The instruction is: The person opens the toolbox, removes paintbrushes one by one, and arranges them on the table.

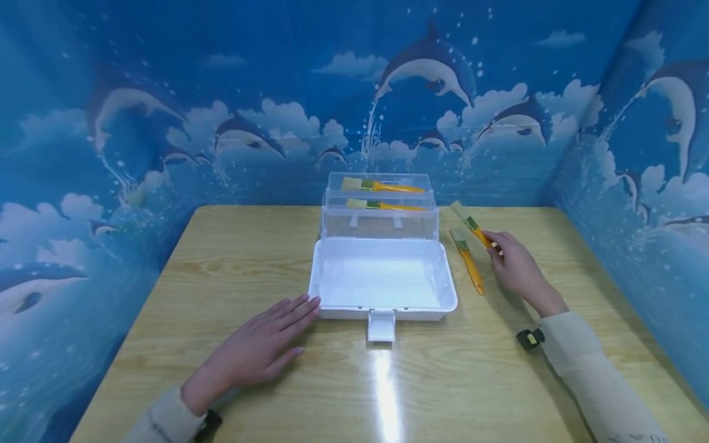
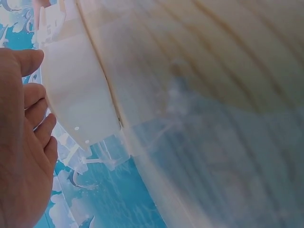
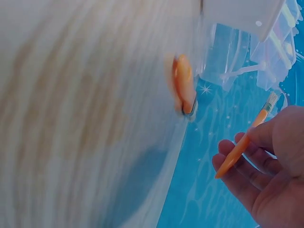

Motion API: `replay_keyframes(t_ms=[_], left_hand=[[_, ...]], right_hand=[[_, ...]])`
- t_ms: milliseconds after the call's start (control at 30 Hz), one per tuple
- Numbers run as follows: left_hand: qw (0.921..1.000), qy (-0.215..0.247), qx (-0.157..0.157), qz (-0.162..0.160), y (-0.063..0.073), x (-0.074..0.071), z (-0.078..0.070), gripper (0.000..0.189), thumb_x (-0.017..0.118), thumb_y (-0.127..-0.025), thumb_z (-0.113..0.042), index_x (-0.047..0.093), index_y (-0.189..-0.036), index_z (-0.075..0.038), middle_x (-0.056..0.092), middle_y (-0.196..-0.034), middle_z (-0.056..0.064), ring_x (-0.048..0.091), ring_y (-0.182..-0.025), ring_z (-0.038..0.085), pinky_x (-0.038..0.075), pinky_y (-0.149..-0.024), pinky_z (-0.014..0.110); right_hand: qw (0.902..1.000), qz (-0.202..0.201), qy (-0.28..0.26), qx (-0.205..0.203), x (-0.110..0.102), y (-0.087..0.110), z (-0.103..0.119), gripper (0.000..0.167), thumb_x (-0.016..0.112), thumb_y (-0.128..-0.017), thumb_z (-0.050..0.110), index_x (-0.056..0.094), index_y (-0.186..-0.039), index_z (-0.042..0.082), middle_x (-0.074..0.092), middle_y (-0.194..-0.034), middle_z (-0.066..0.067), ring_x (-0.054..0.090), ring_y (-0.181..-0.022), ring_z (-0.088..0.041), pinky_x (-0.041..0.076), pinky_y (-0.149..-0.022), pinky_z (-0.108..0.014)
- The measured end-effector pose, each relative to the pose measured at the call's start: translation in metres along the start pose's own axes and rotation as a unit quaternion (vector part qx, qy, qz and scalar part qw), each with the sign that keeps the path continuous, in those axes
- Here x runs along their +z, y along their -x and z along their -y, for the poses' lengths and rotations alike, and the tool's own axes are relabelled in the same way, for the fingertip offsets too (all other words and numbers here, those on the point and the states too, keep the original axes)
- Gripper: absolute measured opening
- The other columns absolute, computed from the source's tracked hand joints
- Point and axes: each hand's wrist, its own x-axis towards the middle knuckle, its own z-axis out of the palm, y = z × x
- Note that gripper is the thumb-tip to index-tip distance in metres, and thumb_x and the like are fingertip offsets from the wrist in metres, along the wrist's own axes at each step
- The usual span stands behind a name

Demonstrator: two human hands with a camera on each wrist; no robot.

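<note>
In the head view a white plastic box (image 1: 382,314) stands on the table with its lid raised and its front latch (image 1: 381,326) hanging down. My left hand (image 1: 260,341) touches the box's front left corner with straight fingers. To the right of the box, my right hand (image 1: 515,264) pinches a paintbrush (image 1: 480,234) by its orange handle, bristles pointing away. The right wrist view shows that held paintbrush (image 3: 256,121) between thumb and fingers. Another paintbrush (image 1: 471,267) lies on the table between the box and my right hand.
Behind the box's white base, clear trays (image 1: 379,227) hold two more paintbrushes, an upper brush (image 1: 388,186) and a lower brush (image 1: 388,206). The wooden table (image 1: 232,258) ends at a blue dolphin-printed backdrop (image 1: 299,74), which also runs along both sides.
</note>
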Motion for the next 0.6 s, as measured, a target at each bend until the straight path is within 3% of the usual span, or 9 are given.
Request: replay_keyframes(t_ms=[600], left_hand=[[0.9995, 0.005, -0.02, 0.023, -0.001, -0.006, -0.003, 0.069, 0.06, -0.101, -0.035, 0.033, -0.159, -0.01, 0.025, -0.169, 0.003, 0.028, -0.154, 0.025, 0.0, -0.13, 0.026]], right_hand=[[0.9982, 0.035, 0.02, 0.043, 0.0, 0.0, -0.01, 0.045, 0.052, -0.101, -0.002, 0.045, -0.144, -0.013, 0.055, -0.127, -0.036, 0.061, -0.103, -0.046, 0.055, -0.082, -0.059]])
